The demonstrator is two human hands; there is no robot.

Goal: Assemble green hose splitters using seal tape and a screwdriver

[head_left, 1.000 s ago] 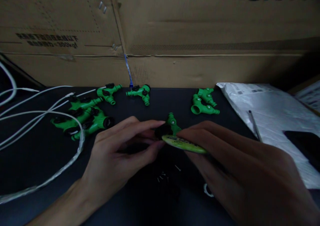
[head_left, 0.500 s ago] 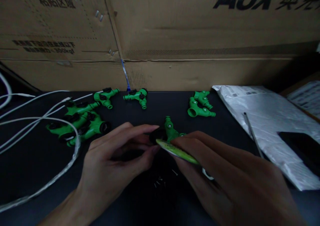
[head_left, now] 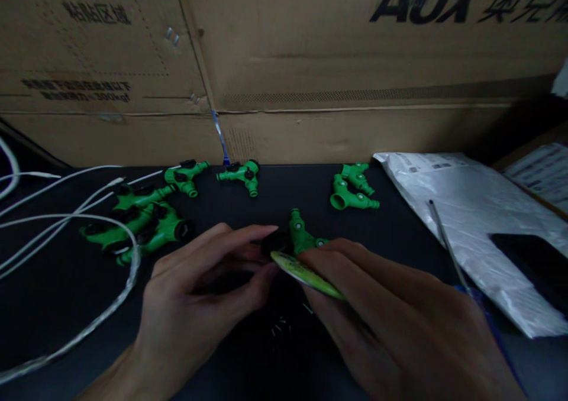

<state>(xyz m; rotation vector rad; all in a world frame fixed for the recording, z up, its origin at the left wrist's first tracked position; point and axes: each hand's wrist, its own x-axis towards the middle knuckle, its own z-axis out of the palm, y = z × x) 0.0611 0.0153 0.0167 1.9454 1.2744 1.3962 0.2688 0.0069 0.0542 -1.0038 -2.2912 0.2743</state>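
Observation:
My left hand (head_left: 199,300) is closed, thumb and forefinger pinching a black ring (head_left: 276,242) at the wide end of a green Y-shaped hose connector (head_left: 300,232). My right hand (head_left: 390,312) is closed too, with its fingers round the connector's near branch. A flat yellow-green piece with a pale edge (head_left: 306,275) sticks out between its thumb and fingers, its tip against the ring. What it is I cannot make out. Whether the ring is seated on the connector is hidden. Several small screws (head_left: 280,325) lie on the dark tabletop below the hands.
Green connectors with black fittings (head_left: 151,226) pile up at left beside white cables (head_left: 128,283). Another such connector (head_left: 242,175) lies at the back, and plain ones (head_left: 355,197) lie right of it. A screwdriver (head_left: 445,241), white mailer (head_left: 479,212) and black phone-like slab (head_left: 530,265) are at right. Cardboard (head_left: 288,46) stands behind.
The view has shifted slightly, and more of the screwdriver's blue handle shows beside my right hand. Both hands keep the same hold on the connector and ring.

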